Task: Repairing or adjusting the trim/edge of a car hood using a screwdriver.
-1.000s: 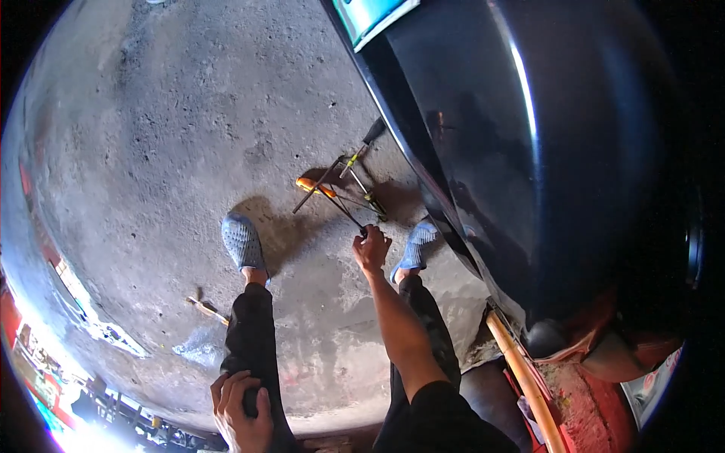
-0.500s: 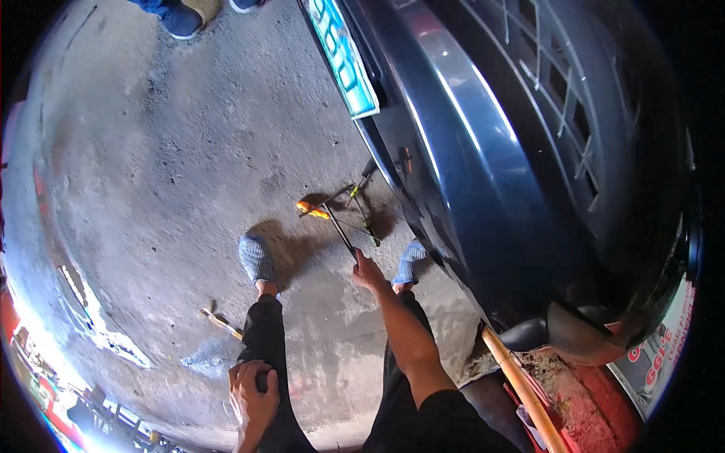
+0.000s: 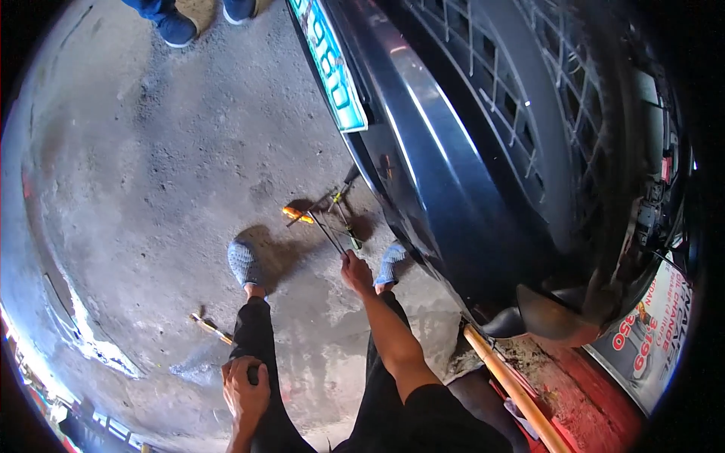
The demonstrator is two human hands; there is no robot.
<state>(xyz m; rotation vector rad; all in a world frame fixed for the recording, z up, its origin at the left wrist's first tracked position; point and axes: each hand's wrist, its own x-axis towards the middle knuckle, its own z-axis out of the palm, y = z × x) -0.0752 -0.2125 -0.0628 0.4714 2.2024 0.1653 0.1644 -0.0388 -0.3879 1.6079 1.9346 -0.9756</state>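
My right hand (image 3: 355, 273) is closed around the near end of a thin black rod (image 3: 328, 232), which points forward and left, low over the concrete floor. Just past its far end lie an orange-handled tool (image 3: 297, 215), a screwdriver with a yellow-green part (image 3: 336, 199) and a tool with a dark green handle (image 3: 355, 240). On my left knee rests my left hand (image 3: 243, 394), its fingers curled around a dark rounded object (image 3: 255, 374). Most of that object is hidden, so its kind cannot be told.
A dark car bumper (image 3: 453, 204) with a plate (image 3: 329, 68) fills the right side. Below it a wooden pole (image 3: 513, 385) leans by a red kerb (image 3: 589, 404) and a printed sign (image 3: 642, 332). A wood-handled tool (image 3: 211, 329) lies left; another person's shoes (image 3: 177, 29) stand far ahead.
The view has shifted, so the floor tools appear slightly further left and more of the car's grille shows. Both hands keep nearly the same pose and grip.
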